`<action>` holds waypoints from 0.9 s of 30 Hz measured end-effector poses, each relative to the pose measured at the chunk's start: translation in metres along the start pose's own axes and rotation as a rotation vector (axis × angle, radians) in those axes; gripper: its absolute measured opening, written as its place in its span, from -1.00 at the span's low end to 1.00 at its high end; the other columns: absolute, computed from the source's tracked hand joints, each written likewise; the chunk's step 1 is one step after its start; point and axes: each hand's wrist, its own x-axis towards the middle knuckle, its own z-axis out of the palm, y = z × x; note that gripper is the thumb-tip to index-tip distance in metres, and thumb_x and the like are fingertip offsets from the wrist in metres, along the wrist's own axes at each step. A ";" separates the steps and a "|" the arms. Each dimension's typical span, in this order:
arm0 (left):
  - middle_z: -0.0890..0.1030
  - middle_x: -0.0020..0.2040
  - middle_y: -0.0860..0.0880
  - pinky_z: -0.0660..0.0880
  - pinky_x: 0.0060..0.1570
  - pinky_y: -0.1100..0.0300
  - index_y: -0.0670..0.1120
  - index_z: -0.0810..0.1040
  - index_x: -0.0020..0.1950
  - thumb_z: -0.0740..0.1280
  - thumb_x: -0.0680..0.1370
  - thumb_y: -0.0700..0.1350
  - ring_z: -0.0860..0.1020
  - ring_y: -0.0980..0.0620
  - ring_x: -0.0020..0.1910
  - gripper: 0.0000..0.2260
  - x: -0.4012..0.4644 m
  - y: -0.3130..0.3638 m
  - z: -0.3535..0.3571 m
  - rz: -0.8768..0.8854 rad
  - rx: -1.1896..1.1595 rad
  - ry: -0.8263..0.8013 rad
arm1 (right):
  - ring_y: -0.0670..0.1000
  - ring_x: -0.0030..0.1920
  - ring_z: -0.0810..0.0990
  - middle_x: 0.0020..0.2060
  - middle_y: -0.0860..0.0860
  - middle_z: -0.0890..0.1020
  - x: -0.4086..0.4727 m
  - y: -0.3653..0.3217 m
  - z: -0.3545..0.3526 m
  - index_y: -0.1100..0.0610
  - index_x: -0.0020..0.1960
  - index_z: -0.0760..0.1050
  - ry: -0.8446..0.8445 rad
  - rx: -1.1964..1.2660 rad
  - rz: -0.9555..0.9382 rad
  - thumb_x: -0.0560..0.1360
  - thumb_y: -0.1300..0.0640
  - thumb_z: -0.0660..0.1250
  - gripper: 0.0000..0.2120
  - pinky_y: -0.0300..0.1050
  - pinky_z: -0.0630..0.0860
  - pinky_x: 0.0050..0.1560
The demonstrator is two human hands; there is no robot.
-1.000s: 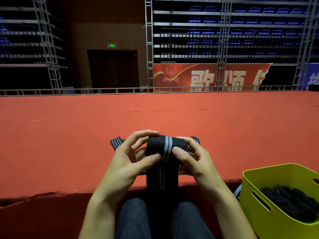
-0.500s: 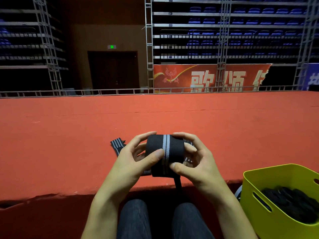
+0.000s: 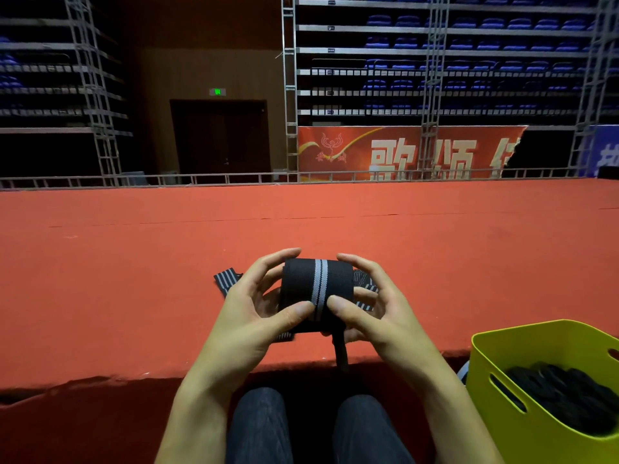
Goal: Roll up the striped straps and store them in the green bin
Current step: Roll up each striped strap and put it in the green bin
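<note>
A black strap with grey centre stripes, wound into a thick roll (image 3: 318,289), sits between both hands above the front edge of the red stage. My left hand (image 3: 254,313) grips the roll's left end, thumb on its front. My right hand (image 3: 378,309) grips the right end, thumb beside the stripes. A thin black tail (image 3: 340,353) hangs down from the roll. Another striped strap (image 3: 227,281) lies flat on the carpet behind my hands, mostly hidden. The green bin (image 3: 502,370) stands at the lower right, with dark rolled straps (image 3: 569,396) inside.
The red carpeted stage (image 3: 134,279) stretches ahead, its front edge just below my hands. My knees in dark trousers (image 3: 261,426) are under the roll. Metal railing, scaffolding and a red banner (image 3: 402,152) stand far behind.
The long loose length of strap that hung down between my knees has been wound onto the roll; only a thin tail hangs now. The roll is thicker and both hands have shifted around it.
</note>
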 end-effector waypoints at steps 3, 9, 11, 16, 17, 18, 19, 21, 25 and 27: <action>0.63 0.40 -0.15 0.64 0.18 0.09 -0.05 0.50 0.51 0.56 0.52 -0.37 0.68 -0.11 0.30 -0.39 0.001 -0.001 -0.002 0.009 0.001 -0.046 | 0.20 -0.02 0.78 0.09 0.13 0.76 0.000 -0.003 0.001 -0.14 0.42 0.50 0.011 0.003 -0.034 0.54 0.15 0.58 -0.47 0.20 0.72 -0.03; 0.72 0.27 -0.11 0.65 0.16 0.03 0.06 0.63 0.37 0.53 0.53 -0.07 0.71 -0.10 0.23 -0.60 0.006 0.000 0.001 -0.042 -0.003 0.035 | 0.12 -0.09 0.76 0.09 0.12 0.75 -0.002 -0.003 -0.001 -0.06 0.38 0.52 -0.017 -0.030 -0.069 0.54 0.38 0.52 -0.46 0.01 0.66 0.00; 0.75 0.20 -0.08 0.65 0.18 0.00 0.12 0.63 0.37 0.53 0.54 0.04 0.72 -0.08 0.21 -0.61 0.008 -0.002 0.002 -0.044 0.085 0.043 | 0.07 -0.07 0.73 0.11 0.08 0.73 -0.001 -0.002 -0.002 -0.08 0.36 0.52 -0.031 -0.054 -0.072 0.53 0.43 0.51 -0.43 -0.04 0.64 -0.03; 0.76 0.14 -0.11 0.63 0.23 -0.35 0.10 0.61 0.38 0.59 0.49 -0.01 0.73 -0.19 0.14 -0.53 0.014 -0.003 0.002 -0.069 0.132 -0.015 | 0.08 -0.05 0.71 0.15 0.07 0.71 -0.003 -0.001 -0.010 -0.06 0.38 0.50 -0.027 -0.096 -0.094 0.52 0.45 0.50 -0.41 0.17 0.68 -0.04; 0.76 0.13 -0.12 0.60 0.20 -0.43 0.10 0.60 0.39 0.60 0.48 -0.02 0.72 -0.25 0.15 -0.51 0.015 -0.004 0.003 -0.070 0.132 -0.039 | 0.13 -0.03 0.70 0.19 0.06 0.70 -0.004 -0.001 -0.013 -0.05 0.40 0.49 -0.041 -0.104 -0.093 0.53 0.42 0.52 -0.41 0.32 0.65 0.02; 0.76 0.14 -0.14 0.57 0.18 -0.49 0.10 0.59 0.41 0.61 0.48 -0.01 0.70 -0.31 0.17 -0.49 0.015 -0.006 0.003 -0.073 0.125 -0.059 | 0.17 -0.02 0.67 0.22 0.06 0.68 -0.004 -0.001 -0.016 -0.03 0.42 0.46 -0.062 -0.116 -0.091 0.53 0.40 0.53 -0.41 0.41 0.61 0.05; 0.75 0.14 -0.15 0.54 0.16 -0.54 0.11 0.57 0.43 0.62 0.47 0.01 0.68 -0.35 0.19 -0.45 0.016 -0.008 0.004 -0.081 0.114 -0.075 | 0.17 -0.02 0.64 0.23 0.06 0.67 -0.004 -0.002 -0.019 -0.02 0.43 0.44 -0.088 -0.129 -0.087 0.53 0.38 0.54 -0.40 0.42 0.59 0.05; 0.75 0.16 -0.16 0.48 0.18 -0.60 0.14 0.52 0.47 0.61 0.44 0.03 0.66 -0.38 0.21 -0.38 0.017 -0.013 0.006 -0.100 0.086 -0.084 | 0.08 -0.04 0.62 0.17 0.07 0.68 -0.003 -0.006 -0.026 0.03 0.43 0.41 -0.137 -0.153 -0.072 0.53 0.37 0.55 -0.40 0.23 0.59 0.02; 0.74 0.21 -0.14 0.44 0.22 -0.63 0.10 0.54 0.44 0.65 0.38 0.00 0.72 -0.23 0.15 -0.35 0.024 -0.025 0.012 -0.113 0.043 -0.047 | -0.01 -0.07 0.63 0.03 0.15 0.69 0.001 -0.007 -0.035 0.06 0.39 0.40 -0.157 -0.206 -0.075 0.51 0.39 0.55 -0.43 -0.02 0.60 0.03; 0.72 0.26 -0.12 0.50 0.15 -0.56 0.05 0.57 0.39 0.67 0.37 -0.03 0.72 -0.19 0.11 -0.39 0.029 -0.037 0.016 -0.107 -0.003 -0.014 | 0.07 -0.08 0.63 0.04 0.23 0.67 0.004 -0.001 -0.040 0.05 0.39 0.39 -0.145 -0.209 -0.084 0.51 0.39 0.55 -0.42 0.15 0.62 0.04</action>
